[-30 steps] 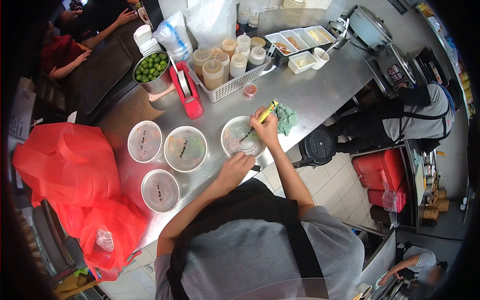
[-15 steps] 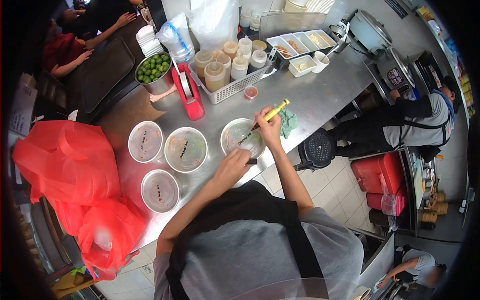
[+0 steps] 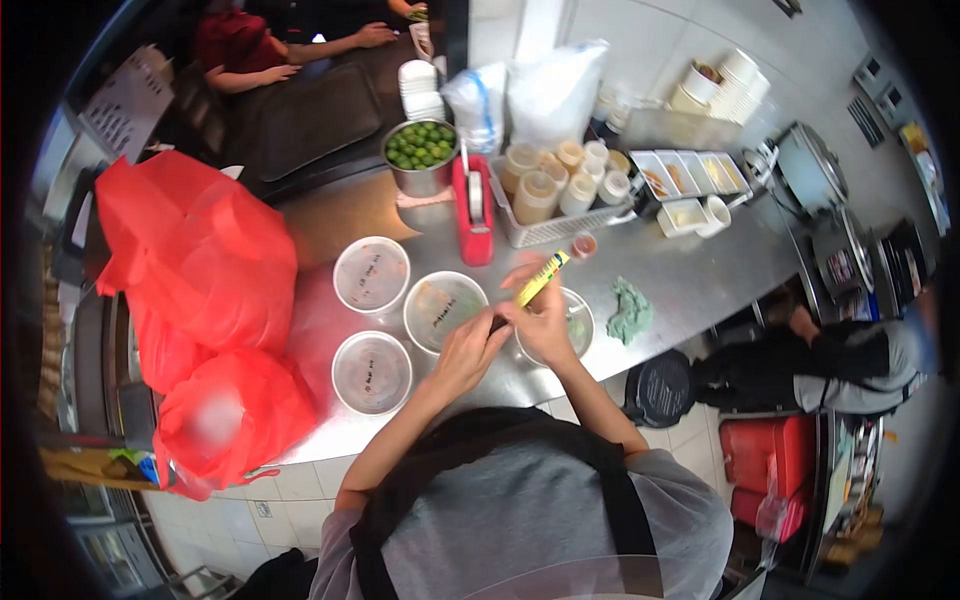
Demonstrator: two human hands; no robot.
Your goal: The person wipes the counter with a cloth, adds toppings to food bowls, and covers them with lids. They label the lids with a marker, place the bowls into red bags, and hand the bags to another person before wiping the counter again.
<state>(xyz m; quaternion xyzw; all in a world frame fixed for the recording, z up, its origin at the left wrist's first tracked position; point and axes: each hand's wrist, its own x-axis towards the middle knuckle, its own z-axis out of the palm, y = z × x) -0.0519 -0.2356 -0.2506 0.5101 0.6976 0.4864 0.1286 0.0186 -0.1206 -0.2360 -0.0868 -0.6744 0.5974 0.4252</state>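
My right hand [image 3: 541, 322] grips a yellow marker pen [image 3: 543, 279], its body slanting up to the right. Fingers of my left hand [image 3: 468, 354] are closed on the black marker cap [image 3: 498, 323], which meets the lower end of the pen; whether it is fully seated cannot be seen. Beneath my right hand is a round lidded tub [image 3: 581, 327], partly hidden. To the left stand more clear-lidded tubs with black handwriting: a middle tub [image 3: 447, 312] beside my left hand, a back tub [image 3: 372, 275] and a front tub [image 3: 371, 373].
Red plastic bags [image 3: 200, 260] fill the counter's left end. Behind the tubs are a pot of green limes [image 3: 420, 147], a red tape dispenser [image 3: 474, 215] and a basket of bottles [image 3: 560, 230]. A green cloth [image 3: 629, 311] lies right. Co-workers stand right and beyond the counter.
My hands have come together, bringing the cap to the marker's tip, which was over the right tub's lid before. The camera view has shifted, so the counter appears farther right.
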